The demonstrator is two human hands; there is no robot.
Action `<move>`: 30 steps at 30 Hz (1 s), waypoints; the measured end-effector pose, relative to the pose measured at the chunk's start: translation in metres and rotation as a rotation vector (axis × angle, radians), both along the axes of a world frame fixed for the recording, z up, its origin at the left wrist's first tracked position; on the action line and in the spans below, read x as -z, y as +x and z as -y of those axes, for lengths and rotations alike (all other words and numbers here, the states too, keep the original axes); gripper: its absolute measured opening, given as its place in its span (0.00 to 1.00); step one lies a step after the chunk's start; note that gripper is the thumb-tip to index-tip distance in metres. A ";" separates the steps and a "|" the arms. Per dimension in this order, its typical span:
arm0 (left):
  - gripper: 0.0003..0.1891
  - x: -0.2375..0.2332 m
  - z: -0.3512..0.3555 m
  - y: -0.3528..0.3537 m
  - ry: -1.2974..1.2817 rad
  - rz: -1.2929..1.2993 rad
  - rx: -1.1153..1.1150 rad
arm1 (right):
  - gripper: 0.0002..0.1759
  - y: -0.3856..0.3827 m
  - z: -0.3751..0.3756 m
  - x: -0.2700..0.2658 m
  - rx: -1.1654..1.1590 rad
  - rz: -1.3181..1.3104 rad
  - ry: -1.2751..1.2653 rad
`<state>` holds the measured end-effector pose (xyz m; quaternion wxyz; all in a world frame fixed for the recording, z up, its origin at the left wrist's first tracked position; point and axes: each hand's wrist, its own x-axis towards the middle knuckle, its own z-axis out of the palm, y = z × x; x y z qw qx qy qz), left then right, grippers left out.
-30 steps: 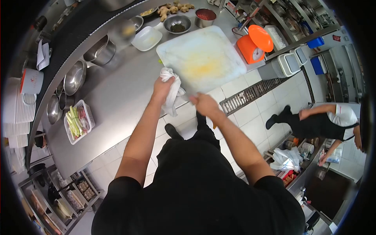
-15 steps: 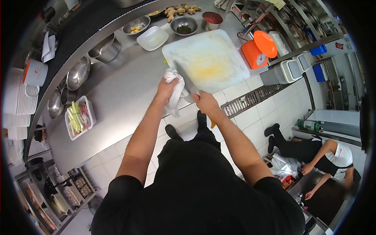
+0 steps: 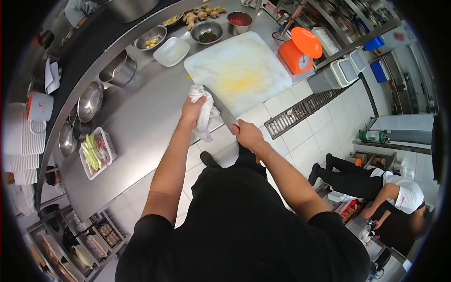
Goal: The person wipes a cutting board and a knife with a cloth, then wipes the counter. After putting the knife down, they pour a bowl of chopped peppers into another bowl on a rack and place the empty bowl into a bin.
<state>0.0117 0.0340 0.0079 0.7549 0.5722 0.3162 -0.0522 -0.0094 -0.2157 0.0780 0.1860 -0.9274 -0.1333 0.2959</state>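
Note:
A white cloth (image 3: 203, 117) is bunched in my left hand (image 3: 190, 112), whose fingers are closed around it. My right hand (image 3: 249, 136) grips a large kitchen knife (image 3: 221, 107) by its handle, which the fingers mostly hide. The blade points away from me and to the left, its far part lying against the cloth. Both hands are in front of my body, by the near corner of a white cutting board (image 3: 270, 63). Yellow stains mark the board's middle.
On the steel counter (image 3: 141, 124) stand an orange scale (image 3: 297, 56), a white dish (image 3: 172, 51), a bowl of chopped greens (image 3: 206, 33), a pot of red pieces (image 3: 239, 22), ginger (image 3: 202, 16) and a vegetable basket (image 3: 97, 152). A co-worker (image 3: 366, 188) bends over a counter at right.
The knife blade, blurred before, now shows sharply beside the cloth. My hands stay close together. The view has shifted slightly, and the co-worker at right has changed posture.

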 end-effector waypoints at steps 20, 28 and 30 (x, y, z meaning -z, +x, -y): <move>0.28 -0.008 0.038 -0.032 0.129 0.022 -0.021 | 0.25 0.025 0.145 0.068 0.462 0.243 0.054; 0.26 -0.003 0.035 -0.031 0.162 0.012 -0.010 | 0.26 0.037 0.123 0.023 0.303 0.258 -0.001; 0.26 0.001 0.034 -0.030 0.212 0.026 -0.005 | 0.25 0.024 0.093 0.028 0.458 0.070 0.087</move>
